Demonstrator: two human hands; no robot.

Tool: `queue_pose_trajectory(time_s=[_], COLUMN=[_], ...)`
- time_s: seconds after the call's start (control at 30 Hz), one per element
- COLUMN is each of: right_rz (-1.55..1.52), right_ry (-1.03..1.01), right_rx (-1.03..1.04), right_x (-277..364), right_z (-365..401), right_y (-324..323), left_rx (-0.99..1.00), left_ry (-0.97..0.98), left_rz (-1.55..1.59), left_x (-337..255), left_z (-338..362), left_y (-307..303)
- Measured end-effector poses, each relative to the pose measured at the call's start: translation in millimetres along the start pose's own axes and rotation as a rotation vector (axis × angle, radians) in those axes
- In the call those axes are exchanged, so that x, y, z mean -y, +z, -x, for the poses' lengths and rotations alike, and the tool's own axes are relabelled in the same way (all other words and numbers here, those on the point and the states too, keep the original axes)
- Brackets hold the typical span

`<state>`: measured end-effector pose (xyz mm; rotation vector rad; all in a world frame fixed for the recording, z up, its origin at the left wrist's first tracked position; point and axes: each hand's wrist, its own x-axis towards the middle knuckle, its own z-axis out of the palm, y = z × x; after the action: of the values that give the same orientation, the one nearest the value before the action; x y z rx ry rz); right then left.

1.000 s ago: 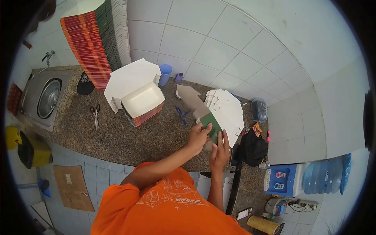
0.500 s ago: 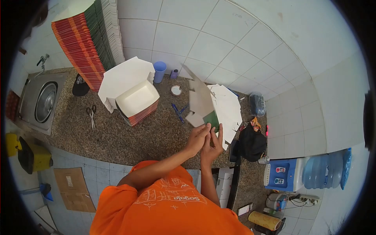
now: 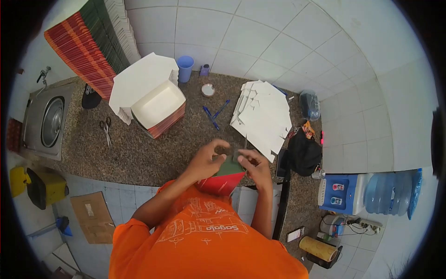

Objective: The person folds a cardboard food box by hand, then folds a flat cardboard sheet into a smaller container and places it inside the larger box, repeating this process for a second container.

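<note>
A partly folded cardboard box (image 3: pixel 222 183), red with a green panel, is upright at the counter's front edge against my shirt. My left hand (image 3: pixel 206 161) is curled at its left side, thumb and forefinger closing on the green panel's edge. At the opposite side, my right hand (image 3: pixel 257 168) pinches a flap between thumb and fingers. Motion blurs the fingertips, and the far side of the box is hidden. Just beyond my hands lies a pile of flat white cardboard blanks (image 3: pixel 265 114). Folded boxes with white insides (image 3: pixel 159 106) are nested in a stack to the left.
A tall stack of red and green cardboard (image 3: pixel 83 51) stands at the back left, near the sink (image 3: pixel 35 135). On the counter are scissors (image 3: pixel 107 132), blue pens (image 3: pixel 213 118), a blue cup (image 3: pixel 185 69) and a black bag (image 3: pixel 304 153). A water dispenser (image 3: pixel 341 195) is at right.
The cardboard has come off the blanks toward my body and turned, so its red side shows. My hands have moved nearer me and apart, to opposite sides of it.
</note>
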<state>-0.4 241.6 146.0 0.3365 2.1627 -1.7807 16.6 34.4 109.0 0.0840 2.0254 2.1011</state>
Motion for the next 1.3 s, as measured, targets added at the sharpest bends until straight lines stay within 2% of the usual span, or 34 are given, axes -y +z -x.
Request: queue_pose_trajectory(time_s=[0.07,0.1,0.13,0.17,0.2,0.27,0.33,0.4,0.47,0.5,0.57,0.6,0.67,0.7,0.77,0.8,0.87,0.9,0.93,1.0,1.03,1.07,1.13,1.17,1.2,1.23,1.27,1.3], right_rz=[0.053,0.132,0.131,0.16,0.19,0.19,0.203,0.168,0.564,0.563,0.752,0.752,0.115,0.115,-0.253,-0.255,-0.116,0.266,0.269,0.966,0.863,0.863,0.042,-0.048,-0.047,-0.038,-0.029,0.093], right_ry=[-0.092,-0.153,-0.149,-0.229,-0.308,-0.322,-0.457,-0.384,-0.709,-0.71,-0.684,-0.687,-0.421,-0.428,-0.385,-0.385,-0.153,-0.099,-0.099,-0.825,-0.93,-0.927,-0.413,-0.288,-0.295,-0.39,-0.481,-0.506], right_rx=[0.357,0.343,0.341,0.163,-0.015,0.008,0.287,0.29,0.203,0.205,0.174,0.176,0.039,0.042,-0.081,-0.084,-0.084,-0.088,-0.084,-0.539,-0.46,-0.462,0.261,0.393,0.395,0.463,0.533,0.559], right_x=[4.0,2.9,-3.6,-13.6,-15.7,-13.2,-7.3,9.5,29.8,28.5,24.0,17.5,-0.9,-3.9,-7.7,-13.2,-26.0,-25.7,-28.3,-28.2,-20.0,-17.7,-11.1,-1.0,-1.0,-2.3,-2.7,3.3], right_z=[2.4,0.7,-3.3,-10.0,-12.4,-10.5,-11.0,2.6,19.1,19.5,16.3,11.3,-1.4,-4.5,-11.3,-12.5,-17.7,-23.0,-26.3,-36.5,-41.7,-42.7,-40.9,-35.3,-37.1,-40.0,-41.9,-38.6], right_y=[-5.0,-1.0,2.3,5.4,9.5,10.3,10.2,15.6,31.1,29.6,19.4,7.7,-15.4,-15.1,-13.9,-14.9,-19.1,-23.5,-21.6,-8.7,-2.4,5.0,20.3,23.1,22.2,19.7,18.8,20.3], left_rx=[-0.116,-0.112,-0.015,0.079,0.079,0.134,0.118,0.105,0.033,0.03,0.307,0.303,0.299,0.295,0.393,0.396,0.229,0.225,0.218,0.212,0.282,0.354,0.412,0.49,0.556,0.507,0.497,0.47], left_ry=[0.038,0.032,0.022,0.014,0.014,-0.016,-0.021,-0.027,0.033,0.032,-0.148,-0.147,-0.121,-0.115,-0.108,-0.11,-0.058,-0.057,-0.045,-0.03,0.086,0.202,0.273,0.017,-0.239,-0.298,-0.293,-0.376], left_rz=[-0.134,-0.133,-0.102,-0.07,-0.068,-0.022,-0.022,-0.024,0.017,0.016,-0.161,-0.162,0.371,0.368,0.943,0.941,0.284,0.286,0.185,0.08,-0.025,-0.13,-0.135,-0.053,0.032,0.231,0.234,0.269], left_x=[-1.5,-3.1,-5.9,-9.1,-13.0,-19.4,-21.1,-20.4,-16.3,-17.8,-20.7,-3.2,46.1,44.2,39.6,37.1,33.3,33.1,33.5,32.3,31.9,32.0,35.7,34.3,33.1,31.1,31.6,33.5], left_z=[6.2,6.9,4.5,1.8,-0.2,-3.0,-3.3,-5.2,-9.7,-12.0,-19.5,-24.3,-31.0,-25.1,-15.3,-14.9,-14.8,-13.4,-10.8,-6.8,-3.4,0.3,3.5,5.9,9.8,15.4,18.0,20.7], left_y=[2.1,0.6,-3.1,-7.1,-10.5,-15.8,-17.2,-17.5,-16.8,-24.2,-56.2,-74.2,-106.7,-112.3,-117.1,-115.3,-107.4,-104.0,-99.9,-90.0,-81.9,-73.4,-62.9,-61.7,-60.1,-52.9,-48.9,-45.6])
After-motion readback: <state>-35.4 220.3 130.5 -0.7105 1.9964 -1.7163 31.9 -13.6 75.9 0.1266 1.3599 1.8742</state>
